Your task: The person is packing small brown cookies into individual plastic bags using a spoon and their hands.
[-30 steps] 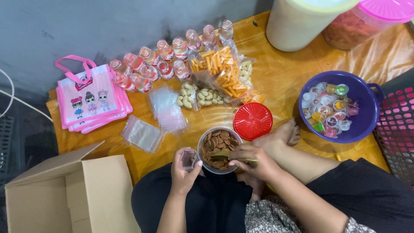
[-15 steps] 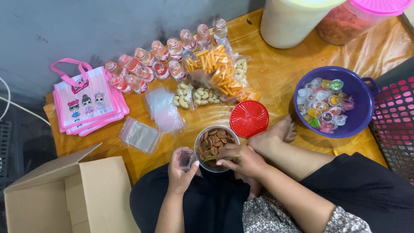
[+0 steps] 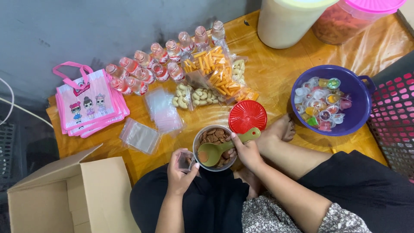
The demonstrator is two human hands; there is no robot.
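Head view: we sit on an orange plastic sheet (image 3: 276, 82) spread on the floor, and we place everything relative to the round tub of brown biscuits (image 3: 214, 147) in front of our lap.

Largest first: an open cardboard box (image 3: 64, 194) lies well left of the tub and nearer to us. Far beyond the tub to the right stand a big cream container (image 3: 289, 21) and a clear jar with a pink lid (image 3: 353, 17). Right of the tub sits a purple basin (image 3: 330, 100) full of small jelly cups. A stack of pink gift bags (image 3: 88, 103) lies far left of the tub. Beyond the tub we note a row of small pink drink bottles (image 3: 159, 64) and packets of orange stick snacks (image 3: 215, 73). A red lid (image 3: 247, 116) lies just beyond the tub on its right. Empty clear pouches (image 3: 140, 136) lie left of it.

Our right hand (image 3: 246, 151) is closed round the handle of a green scoop (image 3: 220, 149), whose bowl lies over the biscuits in the tub. Our left hand (image 3: 181, 170) pinches a small clear pouch (image 3: 186, 159), fingers clamped on it, just beside the tub's left rim.
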